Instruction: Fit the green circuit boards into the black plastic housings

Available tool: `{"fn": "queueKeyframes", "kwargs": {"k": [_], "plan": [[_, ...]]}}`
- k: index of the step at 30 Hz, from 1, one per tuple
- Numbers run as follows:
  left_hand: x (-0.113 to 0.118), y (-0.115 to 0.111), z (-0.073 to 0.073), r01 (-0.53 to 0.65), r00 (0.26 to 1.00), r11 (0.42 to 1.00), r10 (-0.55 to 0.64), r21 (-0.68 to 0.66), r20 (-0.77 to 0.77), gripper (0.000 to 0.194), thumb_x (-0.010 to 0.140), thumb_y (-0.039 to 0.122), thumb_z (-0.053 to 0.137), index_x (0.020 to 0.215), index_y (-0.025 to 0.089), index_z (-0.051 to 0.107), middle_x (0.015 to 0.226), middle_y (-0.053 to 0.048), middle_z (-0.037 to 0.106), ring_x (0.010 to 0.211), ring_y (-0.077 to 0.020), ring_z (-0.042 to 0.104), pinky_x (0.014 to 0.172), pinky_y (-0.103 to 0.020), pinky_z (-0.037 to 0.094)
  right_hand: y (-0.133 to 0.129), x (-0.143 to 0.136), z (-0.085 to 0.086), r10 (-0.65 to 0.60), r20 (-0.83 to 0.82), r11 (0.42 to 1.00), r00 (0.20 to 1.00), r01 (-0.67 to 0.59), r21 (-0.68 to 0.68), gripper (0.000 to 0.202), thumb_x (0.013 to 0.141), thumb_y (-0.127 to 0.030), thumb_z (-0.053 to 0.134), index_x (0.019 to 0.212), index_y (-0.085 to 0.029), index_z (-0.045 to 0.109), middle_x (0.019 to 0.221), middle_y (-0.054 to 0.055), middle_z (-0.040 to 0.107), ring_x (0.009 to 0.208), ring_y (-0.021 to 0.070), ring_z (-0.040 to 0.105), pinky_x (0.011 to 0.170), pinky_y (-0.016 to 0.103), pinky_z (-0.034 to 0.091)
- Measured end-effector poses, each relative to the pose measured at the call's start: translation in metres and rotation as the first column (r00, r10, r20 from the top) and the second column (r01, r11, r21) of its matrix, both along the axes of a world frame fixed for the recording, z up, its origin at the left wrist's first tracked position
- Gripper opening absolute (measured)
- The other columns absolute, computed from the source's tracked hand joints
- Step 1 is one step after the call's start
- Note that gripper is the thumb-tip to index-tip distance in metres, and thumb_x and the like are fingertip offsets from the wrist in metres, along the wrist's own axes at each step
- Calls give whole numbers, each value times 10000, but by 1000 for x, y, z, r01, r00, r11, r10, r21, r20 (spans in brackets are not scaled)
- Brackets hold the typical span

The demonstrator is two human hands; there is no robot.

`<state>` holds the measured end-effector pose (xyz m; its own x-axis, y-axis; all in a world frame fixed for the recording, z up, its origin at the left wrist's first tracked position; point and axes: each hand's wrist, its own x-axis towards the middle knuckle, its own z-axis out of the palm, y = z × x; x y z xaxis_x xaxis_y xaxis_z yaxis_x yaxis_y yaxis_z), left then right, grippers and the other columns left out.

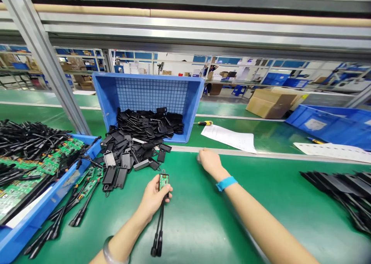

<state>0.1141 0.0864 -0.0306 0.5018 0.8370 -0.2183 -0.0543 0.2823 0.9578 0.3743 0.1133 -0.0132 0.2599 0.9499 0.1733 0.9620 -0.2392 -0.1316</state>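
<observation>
My left hand (153,198) grips a small green circuit board (164,180) whose two black cables (159,233) trail toward me over the green belt (203,217). My right hand (209,160), with a blue wristband, reaches forward near the belt's far edge; its fingers are curled and blurred, and I cannot tell whether it holds anything. Just left of my hands, black plastic housings (130,152) spill from a tipped blue crate (150,97).
A blue tray (43,202) at the left holds green boards with black cables. More cabled boards (84,194) lie beside it. Black parts (342,190) are stacked at the right. Paper sheets (232,138), a screwdriver (205,123), a cardboard box (271,101) and a blue bin (330,125) lie beyond.
</observation>
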Motion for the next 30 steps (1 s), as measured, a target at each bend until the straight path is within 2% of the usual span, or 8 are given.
{"fn": "queueKeyframes", "kwargs": {"k": [3, 6, 10, 12, 15, 19, 22, 30], "plan": [[0, -1, 1, -31, 999, 999, 31, 10, 19, 453, 637, 352, 710, 980, 147, 497, 756, -6, 598, 631, -101, 554, 532, -202, 452, 23, -25, 0, 154, -27, 988, 988, -153, 36, 198, 859, -82, 454, 860, -121, 648, 889, 123, 636, 837, 219, 611, 745, 302, 447], [0, -1, 1, -36, 998, 999, 37, -4, 49, 532, 609, 272, 717, 1069, 139, 486, 764, -8, 606, 642, -102, 534, 549, -207, 454, 45, -57, -6, 363, -62, 931, 930, -358, 76, 340, 828, -29, 453, 1074, -184, 628, 1076, 63, 625, 984, 167, 573, 878, 265, 425], [0, -1, 1, -38, 998, 999, 39, -9, 54, 565, 598, 226, 700, 1108, 124, 476, 777, -22, 614, 646, -108, 521, 555, -222, 457, 64, -88, -14, 491, -68, 868, 869, -480, 128, 525, 809, -18, 451, 1301, -195, 491, 1326, 85, 491, 1194, 192, 438, 995, 327, 367], [0, -1, 2, -34, 999, 999, 34, -2, 40, 539, 603, 213, 684, 1095, 120, 484, 780, -26, 613, 655, -113, 519, 557, -227, 458, 71, -96, -15, 478, -69, 872, 876, -464, 156, 475, 849, -65, 441, 1310, -172, 480, 1304, 110, 496, 1173, 208, 447, 977, 343, 382], [0, -1, 2, -36, 999, 999, 36, 3, 38, 520, 611, 214, 667, 1090, 120, 488, 781, -27, 609, 664, -116, 518, 562, -232, 459, 85, -104, -11, 408, -74, 900, 910, -387, 199, 342, 899, -141, 419, 1212, -137, 555, 1147, 125, 568, 1069, 223, 504, 928, 343, 408], [2, -1, 2, -34, 999, 999, 34, -1, 43, 516, 610, 220, 658, 1085, 121, 484, 766, -21, 596, 649, -113, 510, 550, -229, 451, 109, -112, -2, 324, -77, 926, 943, -300, 228, 265, 873, -155, 475, 1102, -152, 610, 1048, 117, 585, 1022, 237, 521, 901, 342, 410], [2, 0, 1, -34, 998, 999, 34, 1, 44, 500, 612, 216, 651, 1074, 124, 483, 765, -21, 593, 639, -111, 512, 545, -229, 446, 124, -119, 5, 286, -78, 934, 955, -260, 245, 294, 870, -169, 488, 1151, -171, 575, 1083, 112, 567, 1044, 237, 507, 896, 336, 402], [4, 0, -8, -44, 997, 999, 43, 10, 70, 478, 625, 211, 649, 1067, 126, 491, 737, -12, 584, 600, -99, 502, 514, -213, 424, 158, -141, 12, 279, -105, 945, 955, -253, 205, 578, 850, -463, 547, 1350, -205, 415, 1281, 147, 477, 1158, 301, 424, 925, 411, 350]]}}
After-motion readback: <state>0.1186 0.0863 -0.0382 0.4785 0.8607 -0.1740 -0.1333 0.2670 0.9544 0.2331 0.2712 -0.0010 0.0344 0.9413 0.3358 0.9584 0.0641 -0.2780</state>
